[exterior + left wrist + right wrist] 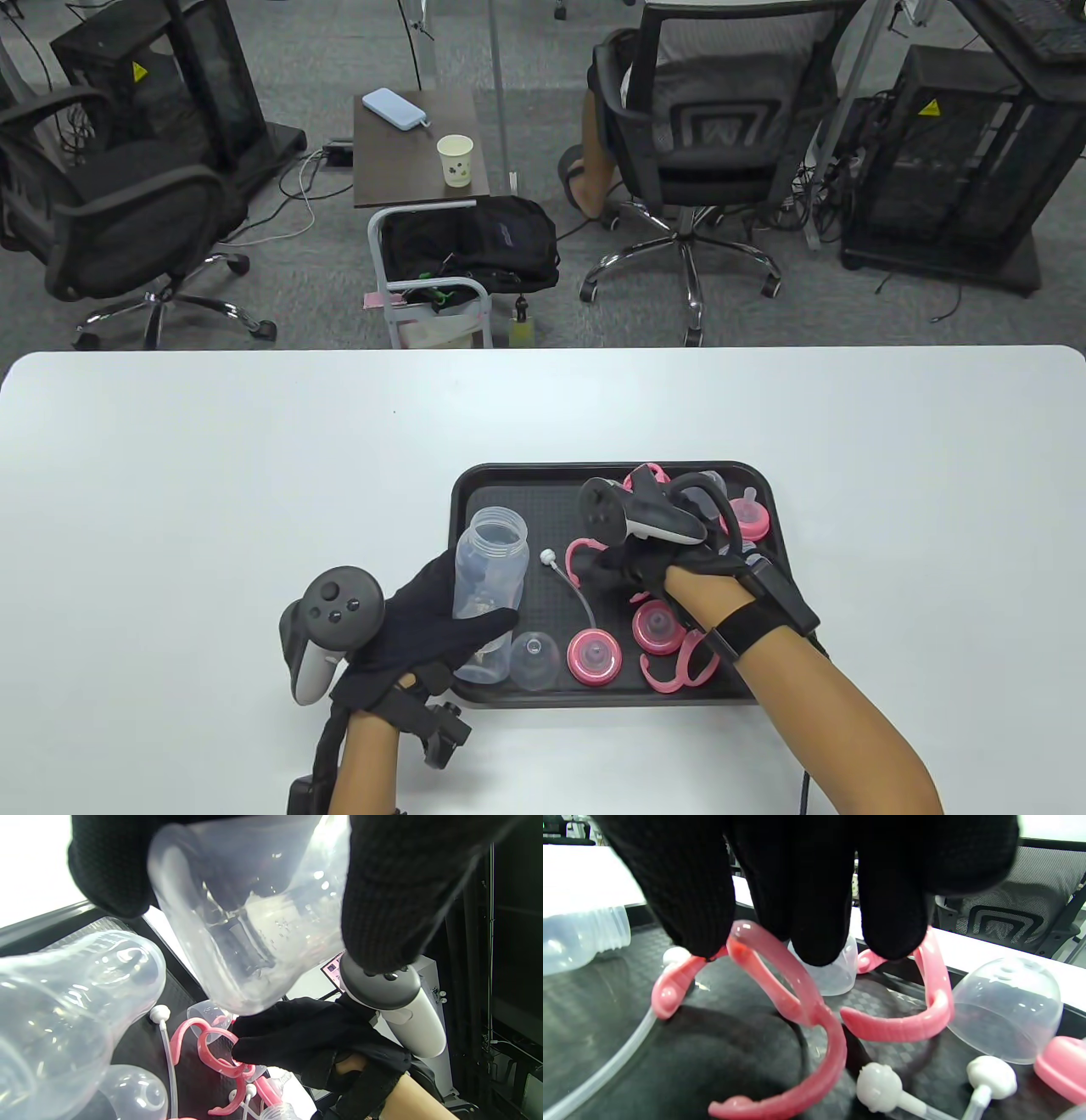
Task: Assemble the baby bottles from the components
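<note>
My left hand (424, 624) grips a clear bottle body (489, 577) at the left end of the black tray (459, 509), open mouth pointing away from me. The bottle fills the left wrist view (246, 921). My right hand (628, 567) is over the middle of the tray and pinches a pink handle ring (577, 556) between thumb and fingers. The right wrist view shows the fingertips (814, 942) on that ring (780, 984), which still touches the tray floor. The ring (212, 1052) and right hand (305, 1043) also show in the left wrist view.
The tray also holds a straw with a white tip (579, 594), a clear dome cap (534, 658), pink collars with nipples (594, 656), another pink handle ring (679, 671) and more parts behind my right hand. A second ring (916, 1018) and a dome cap (1005, 1010) lie beside the pinched one.
</note>
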### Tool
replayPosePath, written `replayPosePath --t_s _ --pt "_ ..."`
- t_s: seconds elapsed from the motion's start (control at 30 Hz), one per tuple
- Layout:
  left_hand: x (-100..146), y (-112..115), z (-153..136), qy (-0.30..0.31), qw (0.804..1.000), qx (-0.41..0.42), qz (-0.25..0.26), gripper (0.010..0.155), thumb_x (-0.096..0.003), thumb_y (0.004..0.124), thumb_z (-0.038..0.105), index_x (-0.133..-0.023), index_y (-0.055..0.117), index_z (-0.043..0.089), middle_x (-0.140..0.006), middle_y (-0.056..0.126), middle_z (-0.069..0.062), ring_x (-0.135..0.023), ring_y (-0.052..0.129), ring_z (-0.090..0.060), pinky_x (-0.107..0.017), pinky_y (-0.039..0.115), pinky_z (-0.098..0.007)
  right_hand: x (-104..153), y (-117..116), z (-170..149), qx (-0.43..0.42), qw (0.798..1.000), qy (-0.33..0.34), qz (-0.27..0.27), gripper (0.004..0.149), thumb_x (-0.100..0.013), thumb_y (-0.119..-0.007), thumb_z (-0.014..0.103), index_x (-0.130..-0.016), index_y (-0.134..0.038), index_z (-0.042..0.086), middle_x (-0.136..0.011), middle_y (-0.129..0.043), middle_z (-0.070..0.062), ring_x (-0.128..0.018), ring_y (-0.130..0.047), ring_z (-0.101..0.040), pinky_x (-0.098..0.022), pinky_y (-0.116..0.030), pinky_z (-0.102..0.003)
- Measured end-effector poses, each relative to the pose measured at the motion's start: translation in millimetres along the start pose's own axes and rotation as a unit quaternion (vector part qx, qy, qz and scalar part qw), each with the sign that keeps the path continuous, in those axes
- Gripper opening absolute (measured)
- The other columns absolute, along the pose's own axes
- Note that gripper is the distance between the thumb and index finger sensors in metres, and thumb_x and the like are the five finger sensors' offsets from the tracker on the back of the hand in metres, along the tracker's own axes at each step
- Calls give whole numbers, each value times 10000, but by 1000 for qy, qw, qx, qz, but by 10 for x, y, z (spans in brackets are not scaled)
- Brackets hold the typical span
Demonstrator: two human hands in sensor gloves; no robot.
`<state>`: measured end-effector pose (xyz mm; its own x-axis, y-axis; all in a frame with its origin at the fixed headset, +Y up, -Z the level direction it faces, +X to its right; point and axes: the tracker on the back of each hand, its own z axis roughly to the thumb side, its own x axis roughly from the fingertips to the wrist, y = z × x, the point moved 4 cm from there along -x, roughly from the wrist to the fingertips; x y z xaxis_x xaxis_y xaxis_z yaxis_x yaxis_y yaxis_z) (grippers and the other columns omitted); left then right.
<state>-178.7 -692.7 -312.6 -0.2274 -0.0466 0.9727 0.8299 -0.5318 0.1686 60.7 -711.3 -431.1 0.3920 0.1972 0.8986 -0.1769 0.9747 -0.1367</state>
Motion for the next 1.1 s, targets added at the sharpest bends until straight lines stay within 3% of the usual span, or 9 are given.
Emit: replayPosePath --t_s 0.23,0.43,0.7,1.1 --pt "-2 10 -1 -3 1000 -2 -2 937 -405 941 678 -1144 600 214 -1093 739 -97 -927 854 -422 -559 884 -463 -11 -39 14 11 1000 -2 -13 496 -445 -961 433 -832 -895 130 -745 -1026 -117 -594 -995 -400 -410 -815 -534" --pt "-3 11 -1 -4 1000 -1 -1 939 -402 943 678 -1143 601 212 -1091 741 -98 -925 855 -422 -558 885 -463 73 94 -44 6 999 -3 -39 486 -449 -958 431 -829 -897 135 -740 -1028 -110 -592 -999 -394 -408 -819 -529" --pt "-2 36 38 2 1000 -7 -6 935 -406 942 678 -1143 603 214 -1090 744 -96 -924 857 -423 -557 886 -462 411 664 -210 -55 990 -10 -130 483 -457 -949 426 -842 -888 140 -751 -1021 -110 -601 -993 -398 -411 -818 -529" --pt "15 116 158 15 999 -28 -22 939 -399 945 685 -1140 617 211 -1083 756 -98 -911 868 -422 -543 894 -455 1125 1532 -406 -159 949 -7 -274 479 -473 -943 413 -857 -881 133 -764 -1013 -119 -609 -988 -402 -416 -814 -532"
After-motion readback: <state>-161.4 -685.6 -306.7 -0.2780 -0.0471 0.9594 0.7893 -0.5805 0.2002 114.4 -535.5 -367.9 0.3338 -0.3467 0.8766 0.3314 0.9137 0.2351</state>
